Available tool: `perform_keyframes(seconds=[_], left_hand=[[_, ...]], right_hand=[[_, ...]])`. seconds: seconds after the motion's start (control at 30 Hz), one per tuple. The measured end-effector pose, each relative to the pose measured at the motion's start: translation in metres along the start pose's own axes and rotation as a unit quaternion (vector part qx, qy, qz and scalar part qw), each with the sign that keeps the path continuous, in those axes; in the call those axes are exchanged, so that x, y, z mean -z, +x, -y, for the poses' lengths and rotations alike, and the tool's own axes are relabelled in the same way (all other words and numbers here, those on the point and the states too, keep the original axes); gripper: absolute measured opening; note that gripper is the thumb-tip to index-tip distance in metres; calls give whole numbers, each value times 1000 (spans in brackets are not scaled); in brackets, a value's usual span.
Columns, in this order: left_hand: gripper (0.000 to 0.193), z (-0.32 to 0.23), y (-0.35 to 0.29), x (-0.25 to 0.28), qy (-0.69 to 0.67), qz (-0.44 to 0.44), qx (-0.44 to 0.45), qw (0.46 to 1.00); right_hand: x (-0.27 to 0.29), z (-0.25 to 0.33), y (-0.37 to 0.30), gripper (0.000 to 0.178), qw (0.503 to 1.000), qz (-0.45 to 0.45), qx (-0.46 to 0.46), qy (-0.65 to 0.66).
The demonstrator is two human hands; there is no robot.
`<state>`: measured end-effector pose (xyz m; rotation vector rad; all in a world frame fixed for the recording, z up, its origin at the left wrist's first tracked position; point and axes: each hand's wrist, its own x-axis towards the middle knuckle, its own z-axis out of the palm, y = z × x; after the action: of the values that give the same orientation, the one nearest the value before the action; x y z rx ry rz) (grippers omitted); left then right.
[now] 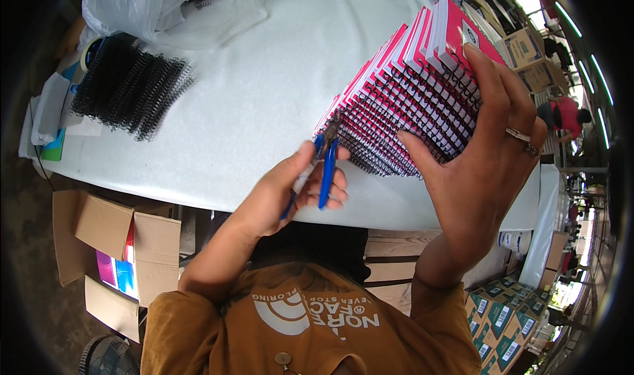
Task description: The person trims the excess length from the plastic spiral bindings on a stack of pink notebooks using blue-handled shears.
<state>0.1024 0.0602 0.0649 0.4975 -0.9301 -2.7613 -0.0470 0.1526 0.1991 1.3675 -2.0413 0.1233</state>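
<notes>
A tall slanted stack of pink-covered notebooks with black wire spiral spines (409, 91) lies on a white-covered table (264, 111), and everything else sits around this stack. The right hand (485, 157) rests flat against the spiral side of the stack, on the side nearest the person. Its fingers are spread apart and pressed on the wire spines, and the thumb points toward the low end of the stack. A ring shows on one finger. The left hand (290, 190) is just beside the low end of the stack. Its fingers are curled tight around small pliers with blue handles (325, 164). The dark tip of the pliers touches the wire at the low end of the stack. Far to the left of the stack, on the same table, lies a pile of loose black wire spiral coils (129, 88). Beyond that pile sits a crumpled clear plastic bag (142, 5). Below the table edge, left of the stack, stands an open brown cardboard box (125, 243). To the right of the stack and lower down are many green and white boxes (502, 315).
</notes>
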Motion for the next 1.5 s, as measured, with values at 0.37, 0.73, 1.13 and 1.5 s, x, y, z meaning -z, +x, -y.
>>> perform_keyframes(seconds=[0.37, 0.73, 1.13, 1.5], left_hand=[[53, 1, -1, -2, 365, -95, -105, 920], [46, 4, -1, -8, 610, -230, -152, 743], [58, 18, 0, 29, -31, 49, 17, 998], [54, 12, 8, 33, 55, 75, -14, 996]], right_hand=[[-2, -2, 0, 94, 1000, -10, 7, 0], [1, 3, 1, 93, 1000, 2, -9, 0], [-2, -5, 1, 95, 1000, -3, 12, -7], [-6, -6, 0, 96, 1000, -17, 17, 3]])
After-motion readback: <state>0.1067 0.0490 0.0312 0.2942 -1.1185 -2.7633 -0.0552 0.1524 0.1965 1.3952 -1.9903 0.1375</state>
